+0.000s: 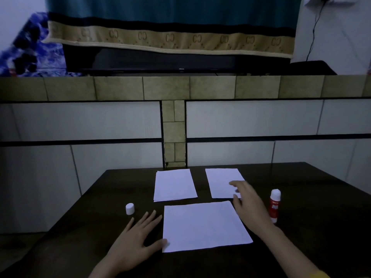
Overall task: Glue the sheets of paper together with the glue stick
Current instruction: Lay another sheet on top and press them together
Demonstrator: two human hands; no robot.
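Observation:
Three white paper lots lie on the dark table. A large sheet lies nearest me. Behind it, a small stack sits at the left and a single sheet at the right. My left hand rests flat on the table, fingers spread, thumb touching the large sheet's left corner. My right hand hovers open over the near corner of the right sheet, fingers reaching across it. The red-and-white glue stick stands upright and uncapped just right of that hand. Its white cap stands beyond my left hand.
A tiled wall with a ledge rises directly behind the table. A dark screen under a teal and beige cloth sits on the ledge. A black cable hangs at the upper right.

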